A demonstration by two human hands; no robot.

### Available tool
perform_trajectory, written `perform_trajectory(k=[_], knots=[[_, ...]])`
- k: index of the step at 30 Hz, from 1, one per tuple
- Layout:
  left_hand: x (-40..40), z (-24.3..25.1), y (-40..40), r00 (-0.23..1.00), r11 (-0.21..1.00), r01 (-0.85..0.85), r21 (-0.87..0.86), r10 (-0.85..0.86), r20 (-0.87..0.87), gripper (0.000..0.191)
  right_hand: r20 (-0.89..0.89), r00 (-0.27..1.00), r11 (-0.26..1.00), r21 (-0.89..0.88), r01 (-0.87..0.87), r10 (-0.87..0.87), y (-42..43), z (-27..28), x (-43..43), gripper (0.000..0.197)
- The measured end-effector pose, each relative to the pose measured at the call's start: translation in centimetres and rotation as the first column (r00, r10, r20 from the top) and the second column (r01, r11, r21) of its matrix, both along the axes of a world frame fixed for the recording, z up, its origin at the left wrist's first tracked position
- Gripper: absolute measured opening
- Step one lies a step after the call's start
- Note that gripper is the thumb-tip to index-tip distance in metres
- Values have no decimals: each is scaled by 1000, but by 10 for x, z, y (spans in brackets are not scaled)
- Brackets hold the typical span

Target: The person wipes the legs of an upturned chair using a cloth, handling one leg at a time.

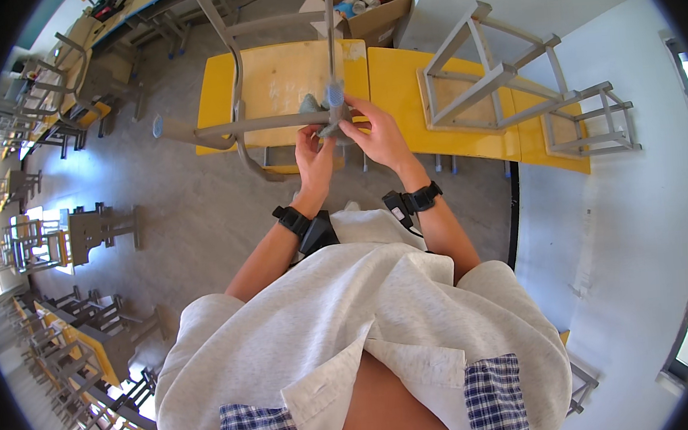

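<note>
In front of me an upturned metal-framed chair [270, 122] rests with its wooden seat [275, 69] on a yellow desk [207, 98]. A grey-green cloth [310, 105] is bunched around a corner of the frame, beside a leg end with a blue cap [335, 94]. My left hand [314, 166] pinches the cloth's lower edge between thumb and fingers. From the right, my right hand [380, 132] grips the cloth against the leg, its fingers partly behind the metal. Another leg end with a blue cap [158, 126] points left.
Upturned stools [503, 75] stand on a second yellow desk [398, 89] along the white wall [569, 221]. A cardboard box [386, 20] holding cans sits behind the desks. Stacked desks and chairs [88, 235] line the left side. Concrete floor [198, 208] lies between.
</note>
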State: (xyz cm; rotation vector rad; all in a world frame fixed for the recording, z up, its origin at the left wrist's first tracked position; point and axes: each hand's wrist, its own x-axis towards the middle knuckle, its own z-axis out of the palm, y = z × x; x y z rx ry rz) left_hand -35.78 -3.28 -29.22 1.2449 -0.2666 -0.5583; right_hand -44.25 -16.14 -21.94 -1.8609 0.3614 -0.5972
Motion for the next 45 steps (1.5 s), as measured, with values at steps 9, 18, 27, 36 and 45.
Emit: perform_trajectory(k=[9,18,27,36,45], knots=[[10,11,-4,965,981,102,-167,-138,-221,58,-94,996,999,48,9,-4,8,-26,-2,52],[53,-73,-7,932,933,360,10,-359,-41,56,-221,975,993,118,24,3,20,-92,16,53],[47,-96,-33,911,910,408,76,-401,-98,58,-335,939,992,69,102,-73,-3,-163,21,42],[48,-75,-26,882,881,469,60,-464,-80,52,-346,922,960,147,238,-176,11,-122,19,39],[64,-74,-30,776,744,589,316,-630,37,61,-434,891,949,203,241,-133,1,-154,30,48]])
